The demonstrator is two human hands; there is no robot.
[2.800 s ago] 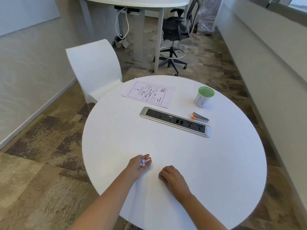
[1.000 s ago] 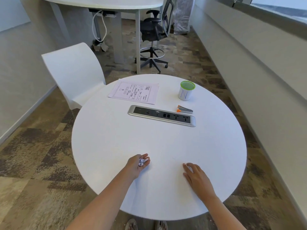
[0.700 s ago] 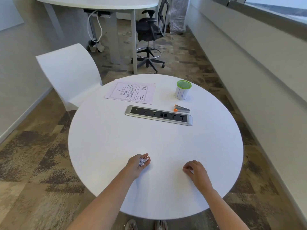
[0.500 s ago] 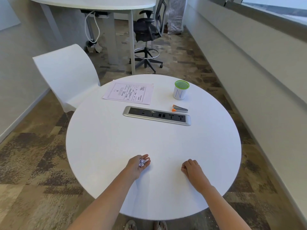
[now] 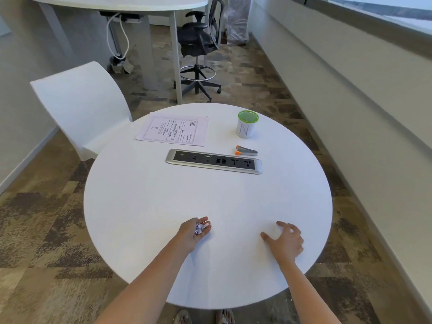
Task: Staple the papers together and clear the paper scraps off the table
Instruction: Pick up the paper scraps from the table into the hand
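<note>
floor: mottled brown carpet [image 5: 42, 220] | white chair [image 5: 81, 106] | black office chair [image 5: 198, 43] | window ledge [image 5: 350, 66]

White table [image 5: 145, 197]; green-rimmed cup [image 5: 246, 125] (blue scribble); orange-tipped grey stapler [image 5: 246, 151].

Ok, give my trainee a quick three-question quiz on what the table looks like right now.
1. True or false: the stapler lies between the green-rimmed cup and the socket strip.
2. Which hand holds the crumpled paper scraps?
A. left hand
B. right hand
C. neither
3. Fill in: the printed papers lie on the far side of the round table, nearest the white ____.

Key:
1. True.
2. A; the palm is turned up and cupped around them, while the right hand lies spread, palm down.
3. Chair.
</note>
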